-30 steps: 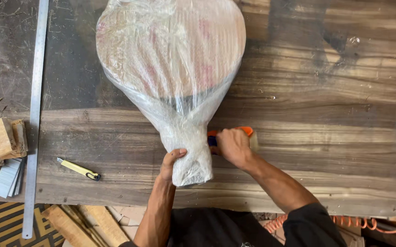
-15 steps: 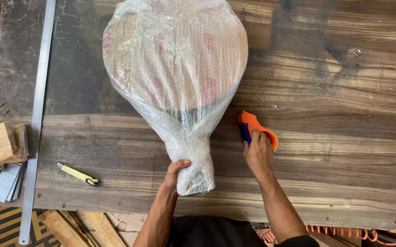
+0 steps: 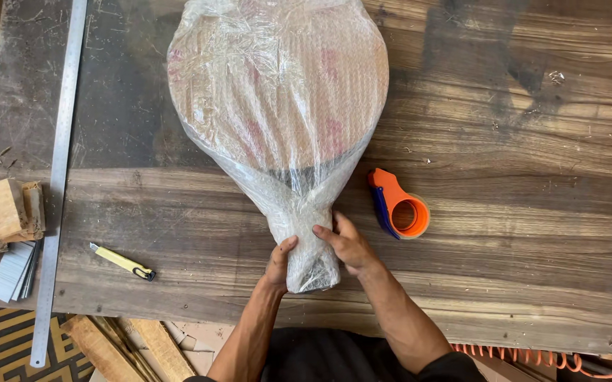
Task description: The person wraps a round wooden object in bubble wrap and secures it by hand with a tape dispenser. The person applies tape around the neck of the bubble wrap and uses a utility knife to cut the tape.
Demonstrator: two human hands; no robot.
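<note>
On the wooden table point(image 3: 532, 141), left hand point(image 3: 280, 263) and right hand point(image 3: 348, 245) both clasped around the narrow neck of a bubble-wrapped round board point(image 3: 277, 106), orange tape dispenser point(image 3: 399, 205) just right, yellow utility knife point(image 3: 123, 261) to the left.

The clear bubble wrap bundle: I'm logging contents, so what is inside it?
Through the clear bubble wrap bundle shows a round, flat, brownish shape with reddish patches. Its material and details are blurred. Both hands, left hand and right hand, cover the gathered neck.

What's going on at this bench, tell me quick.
A person has both hands on the narrow end of a bubble-wrapped round board lying on the wooden workbench. The left hand and right hand squeeze the gathered wrap. An orange tape dispenser lies beside the right hand, untouched; a yellow utility knife lies off to the left.
</note>
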